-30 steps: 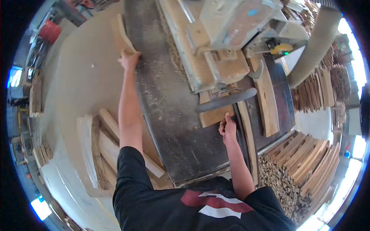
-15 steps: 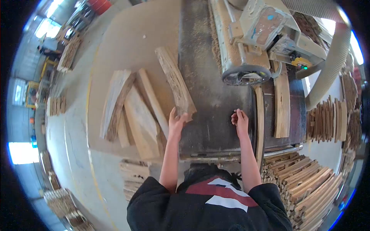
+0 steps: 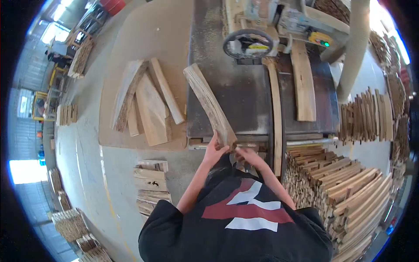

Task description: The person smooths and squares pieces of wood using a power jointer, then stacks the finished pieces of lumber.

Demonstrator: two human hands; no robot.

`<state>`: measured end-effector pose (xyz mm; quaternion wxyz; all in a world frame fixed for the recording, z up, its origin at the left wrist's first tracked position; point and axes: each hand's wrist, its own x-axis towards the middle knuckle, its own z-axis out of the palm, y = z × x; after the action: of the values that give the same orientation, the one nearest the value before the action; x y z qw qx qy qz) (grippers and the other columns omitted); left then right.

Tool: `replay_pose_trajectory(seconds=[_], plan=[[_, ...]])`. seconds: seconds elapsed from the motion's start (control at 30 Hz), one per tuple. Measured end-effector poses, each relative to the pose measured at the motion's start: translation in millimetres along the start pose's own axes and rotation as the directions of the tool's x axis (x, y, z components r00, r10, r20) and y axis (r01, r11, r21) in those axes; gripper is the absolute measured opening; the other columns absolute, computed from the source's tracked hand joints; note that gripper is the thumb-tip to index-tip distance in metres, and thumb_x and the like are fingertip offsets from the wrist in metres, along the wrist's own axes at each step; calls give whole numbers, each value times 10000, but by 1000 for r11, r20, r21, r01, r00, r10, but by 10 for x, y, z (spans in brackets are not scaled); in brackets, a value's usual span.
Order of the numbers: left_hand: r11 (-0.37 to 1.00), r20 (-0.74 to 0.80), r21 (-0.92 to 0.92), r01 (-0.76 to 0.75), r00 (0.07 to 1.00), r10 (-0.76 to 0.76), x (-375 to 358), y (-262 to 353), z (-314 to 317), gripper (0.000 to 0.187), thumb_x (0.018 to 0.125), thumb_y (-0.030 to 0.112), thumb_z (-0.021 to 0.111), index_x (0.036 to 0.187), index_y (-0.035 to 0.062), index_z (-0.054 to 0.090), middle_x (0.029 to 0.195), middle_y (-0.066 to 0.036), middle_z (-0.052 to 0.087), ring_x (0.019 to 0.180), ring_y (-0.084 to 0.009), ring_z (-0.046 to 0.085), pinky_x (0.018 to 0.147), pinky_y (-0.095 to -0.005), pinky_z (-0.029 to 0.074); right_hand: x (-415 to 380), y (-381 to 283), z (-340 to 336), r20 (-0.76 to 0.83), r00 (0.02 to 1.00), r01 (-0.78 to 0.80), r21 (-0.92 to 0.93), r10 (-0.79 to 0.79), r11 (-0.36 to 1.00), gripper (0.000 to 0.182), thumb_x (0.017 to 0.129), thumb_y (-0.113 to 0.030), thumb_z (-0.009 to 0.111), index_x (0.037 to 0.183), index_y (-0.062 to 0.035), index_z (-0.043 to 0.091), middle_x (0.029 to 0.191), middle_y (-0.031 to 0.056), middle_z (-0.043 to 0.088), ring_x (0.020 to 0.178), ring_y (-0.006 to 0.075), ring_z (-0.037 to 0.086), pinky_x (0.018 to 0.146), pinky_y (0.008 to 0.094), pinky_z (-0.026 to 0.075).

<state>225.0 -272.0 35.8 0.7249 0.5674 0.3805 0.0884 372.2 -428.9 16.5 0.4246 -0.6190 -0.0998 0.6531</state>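
A long, slightly curved board [image 3: 209, 100] with rough bark-like grain slants across the left part of the dark machine table [image 3: 231, 94]. Its near end reaches the table's front edge, close to my body. My left hand [image 3: 215, 152] grips that end from the left, fingers wrapped at its edge. At the right corner of the same end is my right hand [image 3: 246, 156], its fingers bent and partly hidden, touching or almost touching the wood. A narrow strip of wood [image 3: 276, 113] lies along the rail to the right.
Several loose boards [image 3: 150, 109] lie on the brown sheet at left. A machine with a black handwheel [image 3: 248, 43] stands at the table's far side. Another board [image 3: 303, 83] rests right of the rail. Stacked strips [image 3: 349, 187] fill the lower right; a person [image 3: 56, 56] is far left.
My left hand has taken hold of the curved board, whose near end has come toward me and right. My right hand has moved left to that end. The view has shifted.
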Motion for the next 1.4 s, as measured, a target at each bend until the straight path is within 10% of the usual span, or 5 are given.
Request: replay_pose_trajectory(seconds=[0.37,0.43,0.53,0.87,1.4], plan=[[974,103,207,-94,992,74,107,-101,611,875,883,186,736,1577,78,214,1461,-257,438,1274,-313,523,1020,-420,460,-194,477,4,-54,997,-39,132,46,991,445,950,-508,607,1102,-91,631,956,-6,670,745,94,598,673,266,478],[568,-14,819,-80,987,159,186,52,592,760,868,333,742,1496,63,411,1470,-263,411,1331,-385,447,1038,-451,423,-129,470,-10,-79,996,-16,175,30,984,474,941,-532,608,1107,-88,630,941,-3,675,742,93,608,658,263,472],[564,-199,813,-148,839,507,563,46,531,688,829,451,727,1391,99,545,1455,-256,412,1357,-463,357,1049,-510,370,48,511,-93,-101,994,-31,163,48,986,496,937,-563,600,1083,-91,636,942,4,692,779,100,643,642,263,459],[329,96,902,-280,873,478,1211,69,951,711,873,484,676,1410,48,505,1569,-167,321,1471,-382,228,1143,-565,207,-116,451,-13,-278,959,43,313,49,949,542,953,-586,559,951,-57,677,795,39,707,637,112,645,523,253,432],[515,1,798,-312,856,516,3030,925,1283,548,876,338,633,1367,108,554,1503,-134,438,1407,-351,368,1125,-563,280,1137,-1029,-488,-511,840,285,703,184,651,417,999,-505,532,772,-166,443,526,-37,317,384,95,307,324,253,194]])
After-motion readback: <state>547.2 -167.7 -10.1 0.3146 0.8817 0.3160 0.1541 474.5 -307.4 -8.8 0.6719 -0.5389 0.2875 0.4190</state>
